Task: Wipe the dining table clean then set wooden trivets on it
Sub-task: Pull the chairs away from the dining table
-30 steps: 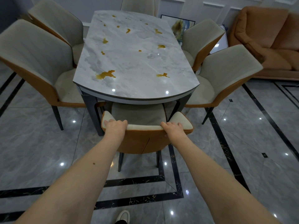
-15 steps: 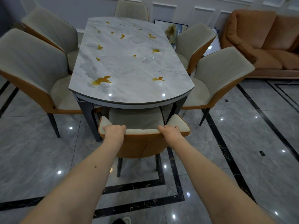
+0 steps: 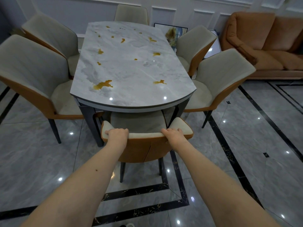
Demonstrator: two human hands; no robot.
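A grey marble dining table [image 3: 131, 69] stands ahead with several orange-yellow spills on its top; the largest spill [image 3: 103, 84] lies near the front left and a smaller spill [image 3: 159, 82] near the front right. A cream and orange chair [image 3: 146, 136] is tucked at the table's near end. My left hand [image 3: 117, 135] grips the left of its backrest top and my right hand [image 3: 173, 134] grips the right. No cloth or wooden trivets are in view.
Two chairs [image 3: 32, 71] line the table's left side, two chairs [image 3: 219, 76] the right, and one chair [image 3: 131, 13] the far end. An orange sofa [image 3: 265, 43] sits at the back right. A framed picture [image 3: 172, 31] leans against the wall. The floor is glossy grey tile.
The view has tilted and drawn back a little, so the table and chair sit lower in frame. Both hands keep their grip on the chair's backrest.
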